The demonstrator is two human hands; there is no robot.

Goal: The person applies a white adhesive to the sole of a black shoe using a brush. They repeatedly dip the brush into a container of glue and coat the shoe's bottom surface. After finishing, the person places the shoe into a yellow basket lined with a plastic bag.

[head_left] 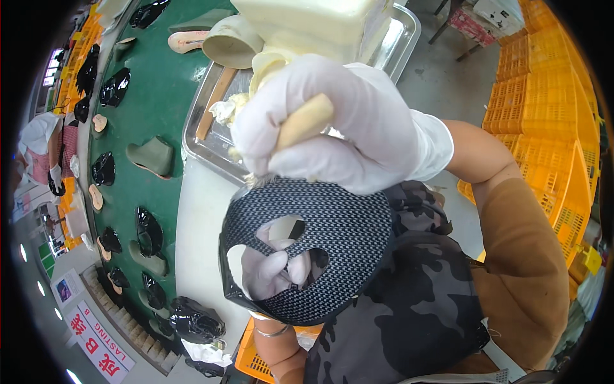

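White gloves cover both my hands. My right hand (358,121) is closed around the pale wooden handle of a brush (307,121). The brush's bristles point down at the upper edge of a black-and-white woven shoe upper (348,224); whether they touch it is hard to tell. That upper has several cut-out openings and a dark rim. Behind it is my left hand (272,272), with bent fingers showing through the openings. It holds the upper up from below, and the rest of that hand is hidden.
Beyond my right hand, a metal tray (409,38) holds a large cream container (313,19), a wooden stick (215,102) and whitish clumps. Shoe lasts (151,157) and shiny black pieces (148,230) line a green belt (144,115). Orange crates (537,115) stand right. Another person (48,144) works far left.
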